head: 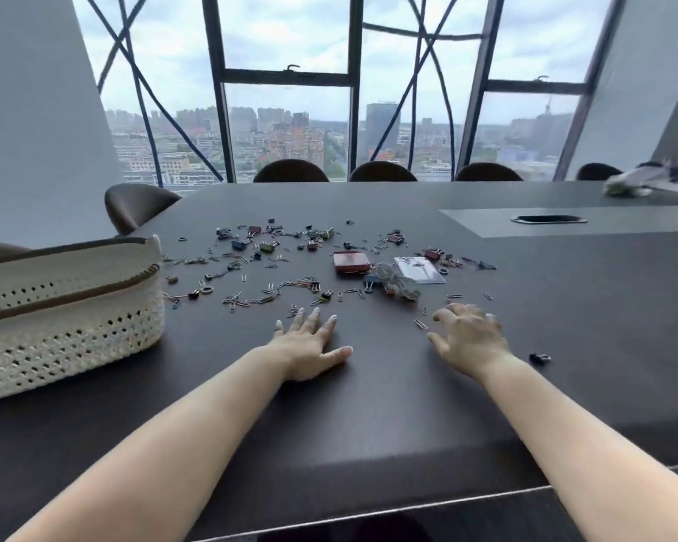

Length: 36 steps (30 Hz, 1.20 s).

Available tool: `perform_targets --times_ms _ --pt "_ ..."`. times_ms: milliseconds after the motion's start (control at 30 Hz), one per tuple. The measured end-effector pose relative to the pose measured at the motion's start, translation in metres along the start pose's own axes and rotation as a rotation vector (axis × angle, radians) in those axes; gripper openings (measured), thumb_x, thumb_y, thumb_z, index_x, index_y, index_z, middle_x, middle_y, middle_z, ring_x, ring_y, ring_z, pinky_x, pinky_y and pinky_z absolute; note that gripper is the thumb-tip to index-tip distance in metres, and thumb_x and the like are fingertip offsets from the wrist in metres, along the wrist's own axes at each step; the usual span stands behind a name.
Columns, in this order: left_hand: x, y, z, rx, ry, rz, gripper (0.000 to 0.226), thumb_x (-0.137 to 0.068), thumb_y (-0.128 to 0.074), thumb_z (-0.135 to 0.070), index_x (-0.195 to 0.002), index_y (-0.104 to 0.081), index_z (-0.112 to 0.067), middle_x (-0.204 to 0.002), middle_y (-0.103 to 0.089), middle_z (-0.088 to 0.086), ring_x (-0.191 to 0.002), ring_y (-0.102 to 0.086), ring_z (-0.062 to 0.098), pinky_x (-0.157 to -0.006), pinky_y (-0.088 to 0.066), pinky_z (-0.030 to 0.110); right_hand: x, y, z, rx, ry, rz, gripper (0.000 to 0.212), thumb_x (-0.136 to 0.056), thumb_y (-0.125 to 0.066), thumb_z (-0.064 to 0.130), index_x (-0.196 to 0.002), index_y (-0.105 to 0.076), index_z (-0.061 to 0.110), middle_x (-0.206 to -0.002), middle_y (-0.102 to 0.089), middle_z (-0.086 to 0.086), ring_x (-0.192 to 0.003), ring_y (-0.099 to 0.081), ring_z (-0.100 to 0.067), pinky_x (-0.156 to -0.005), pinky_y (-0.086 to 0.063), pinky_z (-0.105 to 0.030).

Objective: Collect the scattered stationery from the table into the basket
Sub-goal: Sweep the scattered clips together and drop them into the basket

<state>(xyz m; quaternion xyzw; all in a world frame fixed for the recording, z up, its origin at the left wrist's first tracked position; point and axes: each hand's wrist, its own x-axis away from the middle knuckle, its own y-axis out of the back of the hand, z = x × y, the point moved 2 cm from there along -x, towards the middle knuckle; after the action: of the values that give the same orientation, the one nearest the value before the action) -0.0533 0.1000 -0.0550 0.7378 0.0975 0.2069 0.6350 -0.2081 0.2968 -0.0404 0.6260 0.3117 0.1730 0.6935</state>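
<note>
Two hands empty | left hand [310, 346] flat | right hand [470, 340] relaxed | clips [308, 284] ahead | basket [67, 311] leftward

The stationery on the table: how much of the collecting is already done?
Done: nothing visibly; the inside of the basket is hidden. In hand: nothing; the left hand lies flat on the table, the right hand hovers near a paper clip. Left: the scattered clips and the red box.
</note>
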Motion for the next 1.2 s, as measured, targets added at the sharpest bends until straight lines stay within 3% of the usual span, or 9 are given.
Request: perform_targets --times_ms 133,233,300,400,533,867,967,1067,1200 --pt "-0.024 -0.001 -0.048 -0.004 -0.043 0.011 0.074 -0.089 -0.022 -0.066 -0.148 0.002 -0.029 -0.157 0.01 0.002 -0.144 0.013 0.02 -0.114 0.006 0.052 0.016 -0.001 -0.036 0.012 -0.317 0.123 0.068 -0.091 -0.031 0.059 -0.147 -0.019 0.021 -0.158 -0.007 -0.008 -0.144 0.001 -0.036 -0.111 -0.004 -0.059" --pt "-0.032 -0.004 -0.074 -0.004 -0.086 -0.013 0.07 -0.091 -0.021 -0.064 -0.148 0.0 -0.03 -0.157 0.01 0.0 -0.144 0.012 0.019 -0.114 0.006 0.051 0.025 -0.004 -0.056 -0.071 -0.516 0.24 0.085 -0.086 -0.026 0.07 -0.15 -0.005 0.018 -0.157 0.004 -0.013 -0.142 0.006 -0.041 -0.112 -0.003 -0.059" --pt "-0.034 -0.005 -0.077 -0.002 -0.077 -0.031 0.069 -0.091 -0.021 -0.063 -0.148 -0.001 -0.03 -0.157 0.01 -0.001 -0.144 0.014 0.019 -0.114 0.006 0.051 0.025 -0.009 -0.056 -0.12 -0.48 0.293 0.092 -0.083 -0.024 0.075 -0.15 0.001 0.016 -0.157 0.005 -0.016 -0.143 0.006 -0.039 -0.115 -0.001 -0.053" --pt "-0.034 -0.003 -0.069 -0.01 -0.002 -0.054 0.068 -0.091 -0.019 -0.063 -0.148 -0.001 -0.031 -0.157 0.013 -0.001 -0.143 0.018 0.022 -0.111 0.008 0.056 0.014 -0.013 -0.037 -0.18 -0.285 0.295 0.1 -0.079 -0.026 0.079 -0.149 0.006 0.015 -0.157 0.007 -0.014 -0.145 0.007 -0.032 -0.117 0.001 -0.044" --pt "-0.038 0.003 -0.044 -0.014 0.138 -0.083 0.073 -0.087 -0.019 -0.069 -0.148 0.0 -0.034 -0.156 0.016 -0.001 -0.142 0.02 0.029 -0.109 0.009 0.06 -0.013 -0.018 -0.007 -0.186 -0.178 0.307 0.115 -0.069 -0.036 0.085 -0.148 0.014 0.018 -0.157 0.013 -0.009 -0.144 0.012 -0.031 -0.116 0.004 -0.047" --pt "-0.1 0.019 -0.01 0.046 0.279 -0.103 0.089 -0.072 -0.024 -0.085 -0.145 0.004 -0.043 -0.156 0.016 -0.003 -0.141 0.019 0.033 -0.104 0.005 0.069 -0.092 -0.034 -0.002 -0.183 -0.297 0.282 0.122 -0.062 -0.036 0.09 -0.148 0.012 0.017 -0.157 0.01 -0.013 -0.143 0.008 -0.04 -0.115 0.002 -0.053" --pt "-0.119 0.022 -0.006 0.064 0.275 -0.113 0.088 -0.073 -0.026 -0.084 -0.145 0.001 -0.042 -0.157 0.008 -0.002 -0.143 0.011 0.032 -0.106 0.001 0.066 -0.111 -0.04 -0.001 -0.224 -0.197 0.228 0.112 -0.068 -0.04 0.084 -0.15 0.003 0.021 -0.158 0.005 -0.011 -0.144 0.001 -0.037 -0.115 -0.002 -0.048" --pt "-0.133 0.023 -0.004 0.068 0.19 -0.133 0.081 -0.078 -0.03 -0.078 -0.146 -0.004 -0.041 -0.158 0.0 -0.002 -0.145 0.006 0.023 -0.111 -0.001 0.059 -0.116 -0.042 0.003 -0.285 -0.014 0.154 0.092 -0.077 -0.047 0.071 -0.148 -0.014 0.024 -0.157 -0.009 -0.007 -0.143 -0.011 -0.028 -0.116 -0.012 -0.041" --pt "-0.143 0.025 -0.003 0.074 0.091 -0.192 0.072 -0.083 -0.035 -0.07 -0.145 -0.015 -0.038 -0.156 -0.011 -0.001 -0.144 -0.005 0.02 -0.115 -0.006 0.05 -0.12 -0.04 0.004 -0.388 0.059 0.102 0.08 -0.079 -0.057 0.06 -0.142 -0.032 0.019 -0.145 -0.039 -0.004 -0.134 -0.03 -0.023 -0.11 -0.025 -0.032"
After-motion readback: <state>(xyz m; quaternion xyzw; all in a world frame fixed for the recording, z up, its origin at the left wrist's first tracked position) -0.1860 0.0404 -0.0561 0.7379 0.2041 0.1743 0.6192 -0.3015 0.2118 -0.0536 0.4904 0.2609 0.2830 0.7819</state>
